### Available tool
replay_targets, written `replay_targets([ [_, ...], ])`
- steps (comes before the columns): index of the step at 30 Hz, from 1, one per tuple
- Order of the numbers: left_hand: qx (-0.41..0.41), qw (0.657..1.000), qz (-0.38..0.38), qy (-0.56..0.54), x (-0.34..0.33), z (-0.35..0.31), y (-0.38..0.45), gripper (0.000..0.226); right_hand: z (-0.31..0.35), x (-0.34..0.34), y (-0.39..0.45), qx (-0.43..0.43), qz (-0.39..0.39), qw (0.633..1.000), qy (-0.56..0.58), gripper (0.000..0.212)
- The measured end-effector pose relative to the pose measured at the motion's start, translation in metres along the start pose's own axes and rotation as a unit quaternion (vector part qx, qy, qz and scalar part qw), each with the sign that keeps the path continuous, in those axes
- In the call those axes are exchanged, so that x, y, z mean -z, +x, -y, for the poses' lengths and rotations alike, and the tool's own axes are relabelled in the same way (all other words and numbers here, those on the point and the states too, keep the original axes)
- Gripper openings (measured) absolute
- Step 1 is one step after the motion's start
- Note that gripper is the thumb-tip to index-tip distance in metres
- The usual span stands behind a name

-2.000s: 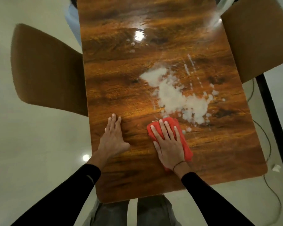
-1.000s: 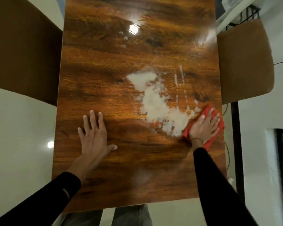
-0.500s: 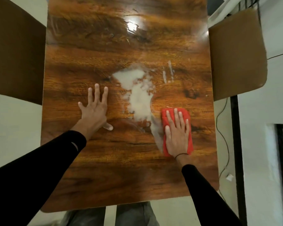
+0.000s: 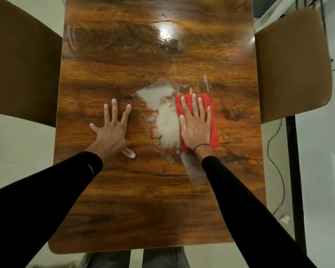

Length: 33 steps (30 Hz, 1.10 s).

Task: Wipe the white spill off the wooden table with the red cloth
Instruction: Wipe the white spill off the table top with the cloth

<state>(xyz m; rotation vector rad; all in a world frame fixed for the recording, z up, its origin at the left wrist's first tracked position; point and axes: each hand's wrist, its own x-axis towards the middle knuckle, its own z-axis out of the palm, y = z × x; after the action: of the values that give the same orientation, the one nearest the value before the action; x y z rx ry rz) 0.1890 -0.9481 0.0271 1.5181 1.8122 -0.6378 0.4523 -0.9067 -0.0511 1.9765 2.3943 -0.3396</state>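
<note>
The right hand (image 4: 195, 126) presses flat, fingers (image 4: 193, 105) extended, on the red cloth (image 4: 213, 120) beside the white spill (image 4: 166, 122). The left hand (image 4: 112, 130) lies splayed, apparently flat, on the table (image 4: 143, 200), grasping nothing.

We wear long black sleeves on both arms, close-fitting and plain, ending at the wrists. The left sleeve (image 4: 46, 192) carries a small pale mark near its cuff. A thin dark band (image 4: 201, 146) circles the wrist of our right hand (image 4: 195, 126); our left hand (image 4: 112, 130) is bare, with no ring or band. Below the table edge our grey trousers (image 4: 135, 258) show.
</note>
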Motion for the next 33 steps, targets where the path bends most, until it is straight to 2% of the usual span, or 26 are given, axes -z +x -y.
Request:
replay_targets([
  [4, -0.003, 1.000, 0.002, 0.008, -0.001, 0.004, 0.000, 0.181, -0.008, -0.010, -0.048, 0.032, 0.001, 0.999, 0.001, 0.065],
  [7, -0.002, 1.000, 0.003, 0.012, 0.001, 0.004, 0.001, 0.180, -0.024, -0.006, -0.053, -0.070, -0.011, 0.997, 0.031, 0.065],
  [10, -0.003, 1.000, 0.005, 0.007, 0.000, 0.006, 0.003, 0.178, -0.036, 0.007, -0.009, -0.186, -0.016, 0.981, 0.054, 0.065],
  [13, -0.002, 1.000, 0.006, -0.005, -0.005, 0.006, 0.009, 0.179, -0.050, 0.023, 0.062, -0.223, -0.025, 0.971, 0.084, 0.063],
  [18, 0.009, 1.000, 0.011, -0.016, -0.003, 0.007, 0.012, 0.180, -0.020, 0.027, 0.151, -0.105, -0.005, 0.993, 0.045, 0.065],
  [21, 0.010, 1.000, 0.011, -0.016, -0.005, 0.009, 0.012, 0.181, 0.022, 0.023, 0.141, 0.000, 0.008, 1.000, -0.002, 0.067],
  [24, 0.013, 1.000, 0.007, -0.018, -0.004, 0.009, 0.012, 0.182, 0.033, 0.015, 0.104, 0.086, 0.016, 0.996, -0.029, 0.067],
  [26, 0.014, 1.000, 0.005, -0.016, -0.004, 0.009, 0.012, 0.183, 0.022, 0.011, 0.081, 0.090, 0.015, 0.996, -0.020, 0.066],
  [29, 0.013, 1.000, 0.004, -0.014, -0.005, 0.010, 0.014, 0.183, 0.002, 0.011, 0.066, 0.036, 0.008, 0.999, 0.004, 0.065],
  [33, 0.012, 1.000, 0.007, -0.012, -0.007, 0.011, 0.018, 0.182, -0.004, 0.020, 0.099, -0.031, 0.006, 0.999, 0.020, 0.065],
])
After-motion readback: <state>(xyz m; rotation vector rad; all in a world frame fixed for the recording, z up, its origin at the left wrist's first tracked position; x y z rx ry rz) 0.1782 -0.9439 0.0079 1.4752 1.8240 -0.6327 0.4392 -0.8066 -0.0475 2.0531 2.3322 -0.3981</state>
